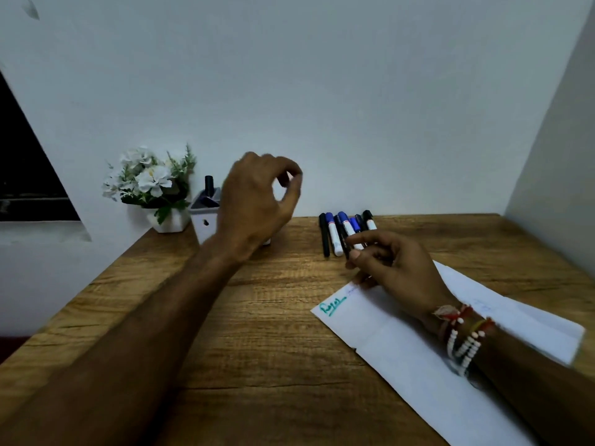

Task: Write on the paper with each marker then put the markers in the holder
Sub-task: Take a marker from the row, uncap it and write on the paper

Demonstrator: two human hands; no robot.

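Markers (336, 239) are lying in a row on the far side of the table (257, 317), long axes running near–far, caps pointing far. Your right hand (396, 263) is pinching one dark marker (344, 236) at the far corner of the paper (402, 349) — its barrel is mostly hidden. Your left hand (254, 204), fingers curled on nothing visible, is blocking part of the holder (203, 226), where a black marker (209, 183) is standing upright.

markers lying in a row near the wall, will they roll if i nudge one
Likely yes: the markers look round-barrelled and lie loose on the flat wooden table, so a sideways nudge could roll one. They lie close side by side, so neighbours would probably shift too. They look like light, stiff plastic, probably easy to lift.
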